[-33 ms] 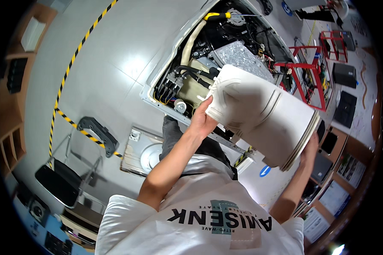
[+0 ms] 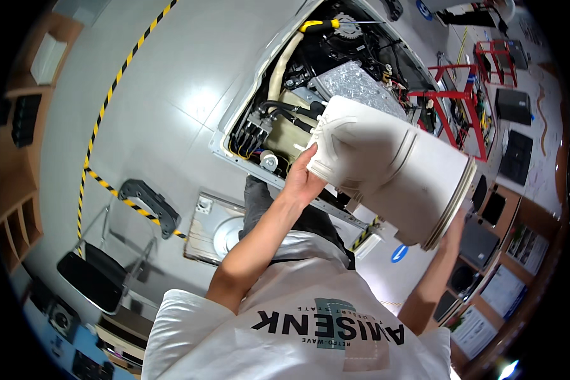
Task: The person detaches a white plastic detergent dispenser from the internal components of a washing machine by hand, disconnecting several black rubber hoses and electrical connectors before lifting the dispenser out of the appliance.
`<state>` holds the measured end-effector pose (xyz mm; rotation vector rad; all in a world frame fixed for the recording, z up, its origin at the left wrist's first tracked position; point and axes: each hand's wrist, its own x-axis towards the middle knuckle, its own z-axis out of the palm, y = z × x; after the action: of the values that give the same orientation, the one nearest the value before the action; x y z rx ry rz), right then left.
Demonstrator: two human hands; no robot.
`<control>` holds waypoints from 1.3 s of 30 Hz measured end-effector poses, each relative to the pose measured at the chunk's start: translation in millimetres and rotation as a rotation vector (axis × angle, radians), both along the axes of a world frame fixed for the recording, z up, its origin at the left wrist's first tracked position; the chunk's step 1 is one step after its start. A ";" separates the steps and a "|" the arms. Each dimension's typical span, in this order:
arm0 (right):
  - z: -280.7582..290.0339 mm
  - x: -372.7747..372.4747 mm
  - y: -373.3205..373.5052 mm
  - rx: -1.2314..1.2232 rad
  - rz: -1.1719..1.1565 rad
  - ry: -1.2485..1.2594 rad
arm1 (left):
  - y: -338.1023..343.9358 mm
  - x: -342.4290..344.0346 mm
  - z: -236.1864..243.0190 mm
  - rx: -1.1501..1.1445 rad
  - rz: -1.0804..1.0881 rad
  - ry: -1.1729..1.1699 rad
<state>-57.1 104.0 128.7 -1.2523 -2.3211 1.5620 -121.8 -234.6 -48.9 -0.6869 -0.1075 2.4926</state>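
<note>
My left hand grips the near left corner of a large white plastic dispenser housing, thumb on top and fingers partly hidden beneath. At its ribbed right end my right hand supports the rim; its fingers are mostly behind the housing. The housing is tilted above the front edge of an opened washing machine. Two black hoses run from a valve block toward its left side. Behind it, inside the machine, sits a block wrapped in shiny clear plastic.
A yellow-and-black screwdriver lies across the machine's far part. Left on the floor are a dark bracket-shaped part, a black chair and a removed panel. Red metal frames stand at right, near shelves with papers.
The view has shifted slightly. My right hand sits a little lower along the housing's right end; my left hand keeps its hold.
</note>
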 end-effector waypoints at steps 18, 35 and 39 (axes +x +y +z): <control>-137.1 -5.7 -258.6 -0.601 -0.306 0.450 | -4.5 -11.0 -9.9 -0.093 -0.219 0.099; -154.1 -0.3 -256.6 -0.346 -0.298 0.589 | -132.0 -146.3 36.6 -0.742 -1.305 0.895; -140.8 -14.0 -263.1 -0.329 -0.369 0.591 | -58.8 -232.7 71.3 -0.943 -1.067 1.580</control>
<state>-71.1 -159.2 -12.1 -1.0028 -1.4352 1.8884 -354.5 -293.3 22.4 0.8690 1.5445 1.2561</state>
